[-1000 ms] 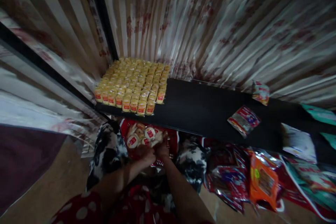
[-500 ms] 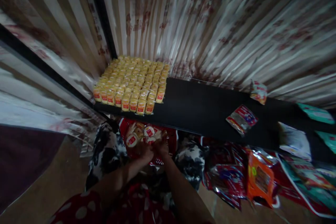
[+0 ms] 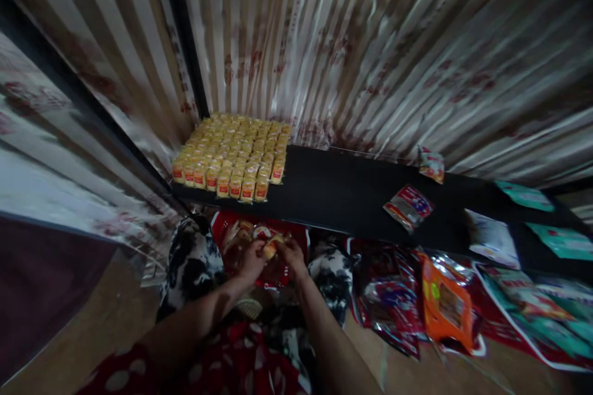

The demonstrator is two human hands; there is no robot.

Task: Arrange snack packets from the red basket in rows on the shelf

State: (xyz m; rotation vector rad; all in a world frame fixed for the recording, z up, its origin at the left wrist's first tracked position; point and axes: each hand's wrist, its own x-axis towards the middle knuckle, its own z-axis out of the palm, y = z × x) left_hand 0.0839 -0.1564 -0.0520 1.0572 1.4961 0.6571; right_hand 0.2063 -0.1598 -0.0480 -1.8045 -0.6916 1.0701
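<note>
One small packet [image 3: 269,250], yellow, orange-marked, between left hand [image 3: 252,261] and right hand [image 3: 291,257]

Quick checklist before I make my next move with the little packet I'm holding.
1. Small wrapped snack held: ok, between left hand and right hand.
2. Red basket beneath the hands: ok, more packets inside.
3. Yellow wrapped snacks in the front row upright on the black shelf: ok, red labels outward.
4. Front row even: not ok, the rightmost column sits back from its neighbour.
5. Held wrapper undamaged: cannot tell, too dark and small.
</note>
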